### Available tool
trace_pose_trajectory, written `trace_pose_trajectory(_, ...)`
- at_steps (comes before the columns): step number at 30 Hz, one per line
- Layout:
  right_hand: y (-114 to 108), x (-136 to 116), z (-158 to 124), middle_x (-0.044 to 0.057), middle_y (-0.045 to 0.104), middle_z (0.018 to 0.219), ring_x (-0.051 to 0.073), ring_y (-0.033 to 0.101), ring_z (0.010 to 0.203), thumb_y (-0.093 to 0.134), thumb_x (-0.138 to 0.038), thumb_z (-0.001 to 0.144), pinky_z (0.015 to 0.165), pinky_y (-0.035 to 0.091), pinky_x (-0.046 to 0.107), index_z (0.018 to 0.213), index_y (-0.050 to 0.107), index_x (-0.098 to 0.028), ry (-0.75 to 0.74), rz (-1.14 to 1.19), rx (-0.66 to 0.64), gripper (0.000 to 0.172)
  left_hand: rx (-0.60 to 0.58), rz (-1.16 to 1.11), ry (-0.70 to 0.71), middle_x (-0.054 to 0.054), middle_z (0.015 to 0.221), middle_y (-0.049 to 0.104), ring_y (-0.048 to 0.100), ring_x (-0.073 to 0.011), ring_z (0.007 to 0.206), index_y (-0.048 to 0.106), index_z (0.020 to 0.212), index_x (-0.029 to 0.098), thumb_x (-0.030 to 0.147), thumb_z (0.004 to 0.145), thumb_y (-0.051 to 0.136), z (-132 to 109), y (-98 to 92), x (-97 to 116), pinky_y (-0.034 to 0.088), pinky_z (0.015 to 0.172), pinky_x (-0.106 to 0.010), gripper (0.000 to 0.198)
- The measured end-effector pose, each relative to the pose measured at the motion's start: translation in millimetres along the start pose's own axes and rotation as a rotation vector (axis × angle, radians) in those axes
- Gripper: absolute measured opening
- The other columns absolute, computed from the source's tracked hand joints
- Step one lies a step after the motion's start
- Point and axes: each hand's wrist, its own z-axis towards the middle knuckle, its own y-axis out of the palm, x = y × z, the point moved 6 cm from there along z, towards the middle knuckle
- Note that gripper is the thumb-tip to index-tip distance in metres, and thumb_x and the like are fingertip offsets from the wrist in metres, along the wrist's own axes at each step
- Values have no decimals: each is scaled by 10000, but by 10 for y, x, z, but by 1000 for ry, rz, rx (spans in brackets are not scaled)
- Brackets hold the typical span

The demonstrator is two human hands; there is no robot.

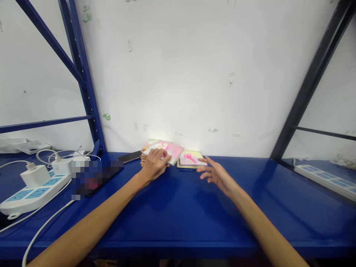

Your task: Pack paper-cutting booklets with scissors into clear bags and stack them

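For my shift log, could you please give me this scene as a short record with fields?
Surface: blue shelf against a white wall
Left hand: fingers curled on pink booklet topping a stack; grip unclear
Right hand: open, fingertips by yellow booklet
Left of stack: dark phone, then power strip with chargers

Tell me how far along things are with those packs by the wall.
Looks done: one yellow pack lies by itself beside the stack. In hand: the left hand rests on the stack's pink pack; the right hand is open beside the yellow one. Left: the packs under the pink one.
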Motion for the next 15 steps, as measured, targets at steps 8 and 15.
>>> trace_pose_trajectory(8,382,59,-910,112,759,1190,260,711,1094,798,-446,833,891,581,327,1295,650,-186,142,352,-57,550,-265,-593,293,-95,777,647,570,-220,706,753,917,283,305,1005,402,-208,23,1216,509,731,-389,363)
trace_pose_trajectory(15,32,8,-930,133,805,1017,265,766,897,833,-357,781,796,605,323,1143,730,-129,240,337,89,440,-184,-716,304,-188,1202,645,617,-331,1071,617,1371,204,376,910,537,-169,-138,1059,499,948,-487,498)
